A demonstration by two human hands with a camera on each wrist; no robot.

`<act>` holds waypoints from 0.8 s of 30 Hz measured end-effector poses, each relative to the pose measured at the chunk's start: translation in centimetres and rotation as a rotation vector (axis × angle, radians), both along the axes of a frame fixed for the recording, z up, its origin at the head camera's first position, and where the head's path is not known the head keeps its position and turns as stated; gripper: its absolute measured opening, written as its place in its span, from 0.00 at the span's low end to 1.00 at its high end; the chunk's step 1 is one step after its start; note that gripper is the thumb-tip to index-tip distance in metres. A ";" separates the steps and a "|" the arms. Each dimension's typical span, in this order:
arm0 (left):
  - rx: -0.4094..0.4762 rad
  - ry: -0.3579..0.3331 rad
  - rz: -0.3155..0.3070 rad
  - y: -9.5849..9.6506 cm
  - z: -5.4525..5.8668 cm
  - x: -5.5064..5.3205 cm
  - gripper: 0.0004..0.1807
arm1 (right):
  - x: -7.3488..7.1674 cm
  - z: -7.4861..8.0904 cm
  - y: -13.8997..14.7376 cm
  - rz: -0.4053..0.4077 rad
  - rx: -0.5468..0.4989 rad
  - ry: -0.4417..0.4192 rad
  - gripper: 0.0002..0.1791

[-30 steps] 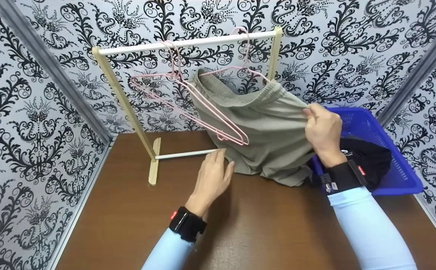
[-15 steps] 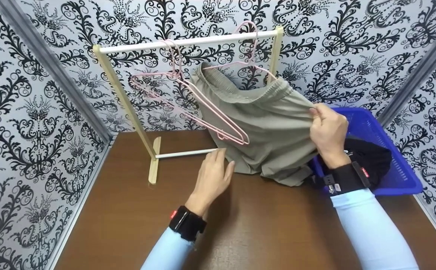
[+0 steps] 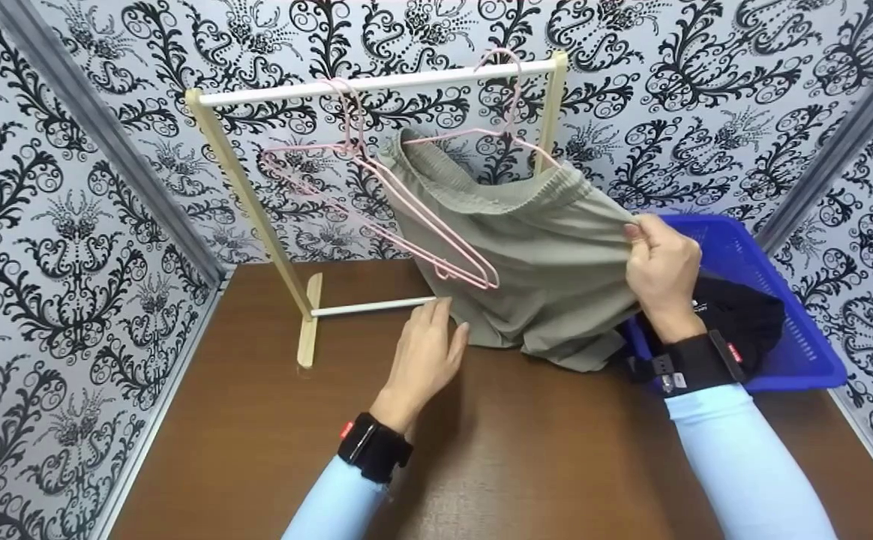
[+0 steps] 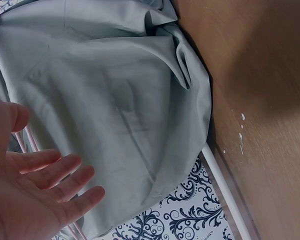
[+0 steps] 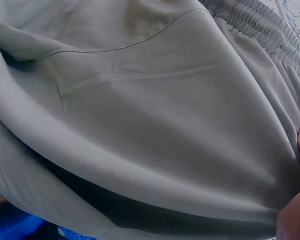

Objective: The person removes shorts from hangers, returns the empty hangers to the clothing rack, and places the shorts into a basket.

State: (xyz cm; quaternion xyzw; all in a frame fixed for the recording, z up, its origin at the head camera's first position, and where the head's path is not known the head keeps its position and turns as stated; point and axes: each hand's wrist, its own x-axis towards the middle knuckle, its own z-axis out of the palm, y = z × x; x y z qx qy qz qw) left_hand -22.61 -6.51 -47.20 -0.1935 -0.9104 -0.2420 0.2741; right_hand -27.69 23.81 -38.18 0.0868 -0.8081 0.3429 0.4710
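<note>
Olive-grey elastic-waist shorts (image 3: 534, 255) hang from a pink hanger (image 3: 474, 133) whose hook is at the rack's white top bar (image 3: 406, 81). The right hand (image 3: 663, 271) pinches the side of the shorts and holds the cloth stretched out to the right; in the right wrist view the fabric (image 5: 140, 115) runs taut toward the fingers. Below the hangers, the left hand (image 3: 425, 356) holds nothing, its fingers relaxed near the lower hem. In the left wrist view the left palm (image 4: 25, 205) faces the cloth (image 4: 110, 100) with fingers apart.
More pink hangers (image 3: 436, 225) hang bare at the left of the shorts, overlapping them. The wooden rack post (image 3: 249, 202) stands at left on the brown table (image 3: 526, 457). A blue basket (image 3: 804, 337) holding black cloth (image 3: 744, 315) sits at right.
The right hand has shifted slightly right, pulling the shorts. The hanger's hook rose above the bar and then came down a little, farther right. The left hand has stayed in place.
</note>
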 end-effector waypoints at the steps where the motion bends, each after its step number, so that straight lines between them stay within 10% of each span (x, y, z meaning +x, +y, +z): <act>1: -0.001 -0.002 0.001 0.0 0.0 0.0 0.23 | 0.0 -0.1 0.0 0.000 -0.011 -0.005 0.07; 24: 0.013 -0.017 0.013 -0.3 -0.1 0.1 0.24 | 0.7 -2.9 0.6 0.019 -0.059 -0.027 0.07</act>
